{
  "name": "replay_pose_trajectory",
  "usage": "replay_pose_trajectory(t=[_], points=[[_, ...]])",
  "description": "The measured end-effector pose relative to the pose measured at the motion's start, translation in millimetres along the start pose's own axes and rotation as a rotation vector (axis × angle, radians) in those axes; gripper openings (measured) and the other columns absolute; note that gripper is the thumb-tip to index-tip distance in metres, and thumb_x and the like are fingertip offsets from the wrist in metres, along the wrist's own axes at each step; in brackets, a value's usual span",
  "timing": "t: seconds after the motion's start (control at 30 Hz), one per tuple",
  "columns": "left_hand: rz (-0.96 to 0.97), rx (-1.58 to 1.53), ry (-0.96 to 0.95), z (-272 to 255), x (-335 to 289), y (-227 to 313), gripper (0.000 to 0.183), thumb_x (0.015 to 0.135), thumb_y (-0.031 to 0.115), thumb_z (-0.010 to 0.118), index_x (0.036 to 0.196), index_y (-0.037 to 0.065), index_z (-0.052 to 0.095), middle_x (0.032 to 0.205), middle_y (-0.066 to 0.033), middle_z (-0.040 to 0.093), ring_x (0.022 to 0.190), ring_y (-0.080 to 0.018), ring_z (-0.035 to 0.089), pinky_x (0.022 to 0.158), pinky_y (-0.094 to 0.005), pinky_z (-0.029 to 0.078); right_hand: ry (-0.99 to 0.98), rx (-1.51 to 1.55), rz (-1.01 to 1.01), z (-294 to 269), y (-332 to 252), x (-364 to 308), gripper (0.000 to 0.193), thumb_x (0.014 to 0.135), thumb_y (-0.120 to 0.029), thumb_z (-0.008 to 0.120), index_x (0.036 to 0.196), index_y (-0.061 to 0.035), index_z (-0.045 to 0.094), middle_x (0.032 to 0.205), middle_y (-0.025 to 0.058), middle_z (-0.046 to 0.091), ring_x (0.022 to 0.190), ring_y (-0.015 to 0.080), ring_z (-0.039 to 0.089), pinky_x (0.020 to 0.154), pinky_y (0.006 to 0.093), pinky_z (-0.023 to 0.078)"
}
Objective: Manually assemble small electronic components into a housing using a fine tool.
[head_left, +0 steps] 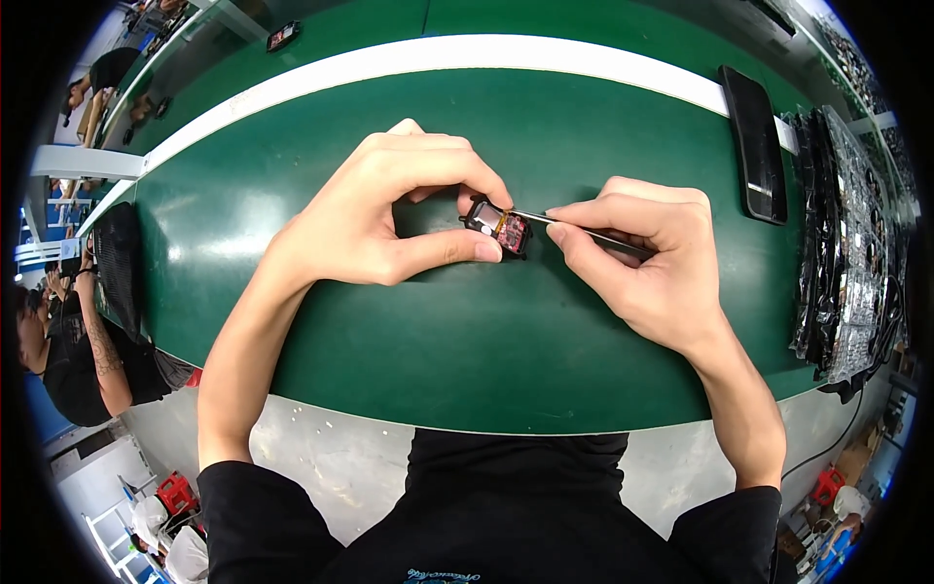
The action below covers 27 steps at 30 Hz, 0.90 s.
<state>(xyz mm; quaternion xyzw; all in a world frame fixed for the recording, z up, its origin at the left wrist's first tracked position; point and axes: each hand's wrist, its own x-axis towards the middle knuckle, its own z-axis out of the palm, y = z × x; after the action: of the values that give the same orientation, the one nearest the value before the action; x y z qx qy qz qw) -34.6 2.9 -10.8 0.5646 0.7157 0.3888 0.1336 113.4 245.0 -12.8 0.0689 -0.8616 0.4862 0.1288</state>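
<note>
The left hand (pixel 389 200) is closed about a small black-cased electronic device (pixel 506 230), which is pinched between thumb and forefinger near the middle of the green table (pixel 486 360). Clock directions are read from this device as the dial's centre. The forefinger is placed near 12 o'clock and the thumb near 7. The casing is held tilted with its interior exposed; a reddish circuit board and a pale rectangular part are shown inside. By the right hand (pixel 657 243), at 3 o'clock, a slender dark tool (pixel 615 242) is gripped between thumb and fingers. Its tip is brought to the device's edge at about 1 o'clock; whether contact is made cannot be told. Between 2 and 3 o'clock, a black glossy slab (pixel 754 146) is laid across a white bar (pixel 486 53). Farther out at 3 o'clock, clear and black plastic packaging (pixel 844 243) is stacked. Beyond the bar, between 10 and 11 o'clock, another small dark device (pixel 283 36) is seen. Between 8 and 9 o'clock, a co-worker (pixel 83 375) is partly shown.
</note>
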Motion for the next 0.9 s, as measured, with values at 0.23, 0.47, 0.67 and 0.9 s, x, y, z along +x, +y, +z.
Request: replay_pose_trajectory(t=[0.23,0.47,0.67,0.9], points=[[-0.011,0.002,0.001,0.0,-1.1,1.1,0.038,0.077,0.02,0.098,0.11,0.009,0.084,0.091,-0.0003,0.077,0.074,-0.0159,0.058,0.072,-0.0332,0.036,0.003,-0.006,-0.022,0.1,1.8,-0.6,0.01,0.086,0.002,0.083,0.096,0.0018,0.085,0.067,0.0072,0.067,0.053,0.0134,0.058,0.049,0.0312,0.039],[-0.042,-0.056,0.018,2.9,-0.6,0.2,0.035,0.078,0.02,0.097,0.109,0.011,0.084,0.09,0.0009,0.075,0.074,-0.0151,0.057,0.076,-0.0327,0.037,0.017,-0.021,-0.071,2.5,2.7,-3.9,0.012,0.086,0.003,0.083,0.098,0.0014,0.085,0.067,0.0064,0.065,0.052,0.0142,0.056,0.048,0.0324,0.038],[-0.09,-0.01,0.003,0.1,0.2,7.3,0.045,0.075,0.021,0.099,0.115,0.011,0.082,0.09,0.0014,0.073,0.076,-0.0146,0.058,0.077,-0.0317,0.038,0.026,-0.058,-0.095,-5.0,2.9,-2.6,0.012,0.088,0.003,0.083,0.1,0.0012,0.085,0.068,0.005,0.066,0.054,0.0116,0.057,0.05,0.0298,0.04],[-0.015,0.077,0.007,5.9,0.1,4.8,0.051,0.076,0.021,0.1,0.122,0.01,0.08,0.088,0.0007,0.069,0.081,-0.0152,0.066,0.083,-0.0332,0.04,0.164,0.125,0.09,-1.2,7.9,-1.3,0.008,0.096,-0.002,0.084,0.103,0.0022,0.084,0.072,0.0024,0.07,0.063,0.0036,0.058,0.053,0.0249,0.04]])
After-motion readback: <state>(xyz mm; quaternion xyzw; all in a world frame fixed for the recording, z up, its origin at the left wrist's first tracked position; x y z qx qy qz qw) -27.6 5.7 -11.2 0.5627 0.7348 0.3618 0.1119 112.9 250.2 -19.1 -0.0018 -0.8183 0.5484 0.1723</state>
